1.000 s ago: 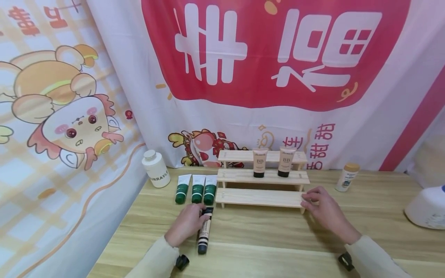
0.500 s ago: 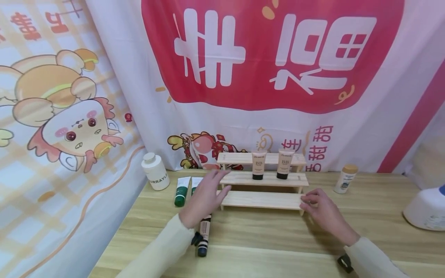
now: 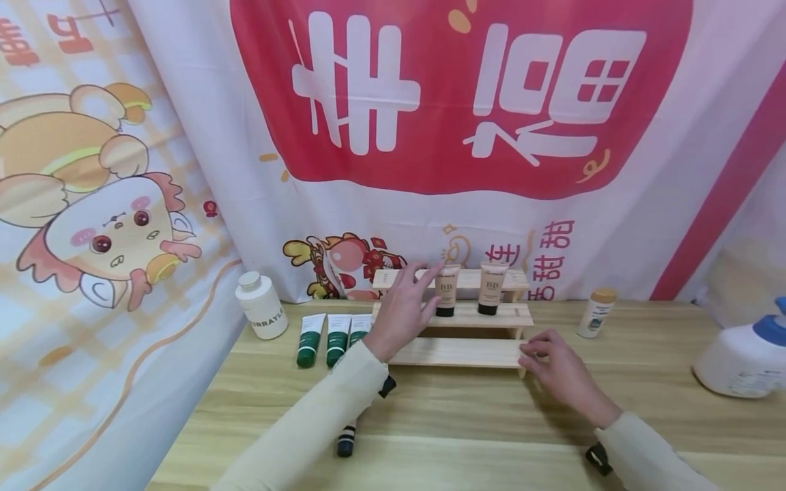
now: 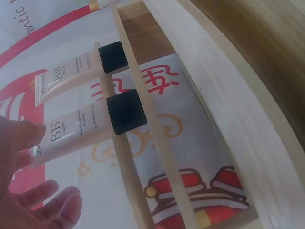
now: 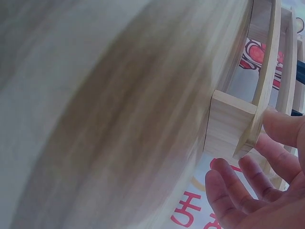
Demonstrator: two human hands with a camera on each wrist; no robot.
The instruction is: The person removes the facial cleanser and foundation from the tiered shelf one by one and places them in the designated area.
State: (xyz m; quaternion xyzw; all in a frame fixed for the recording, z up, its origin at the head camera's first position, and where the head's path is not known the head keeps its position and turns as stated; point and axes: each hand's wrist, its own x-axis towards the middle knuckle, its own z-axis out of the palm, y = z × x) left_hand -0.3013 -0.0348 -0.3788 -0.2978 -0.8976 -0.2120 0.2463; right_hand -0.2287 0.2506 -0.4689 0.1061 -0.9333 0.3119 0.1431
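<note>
Right hand point(image 3: 557, 365) is pinched on the rack point(image 3: 457, 352); left hand point(image 3: 400, 312) is spread at the left BB tube point(image 3: 447, 292), judged light, soft, best gripped above its cap point(image 4: 126, 112).

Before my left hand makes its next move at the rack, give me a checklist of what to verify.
1. Rack support: ok, the right hand grips the right end of the bottom shelf.
2. Placement: ok, the left BB tube and right BB tube sit cap-down on the middle shelf.
3. Contact between the left hand and left BB tube: cannot tell.
4. All green-and-white tubes fully visible: not ok, one is partly covered.
5. Full view of the striped tube: not ok, the left sleeve leaves only one end showing.
</note>
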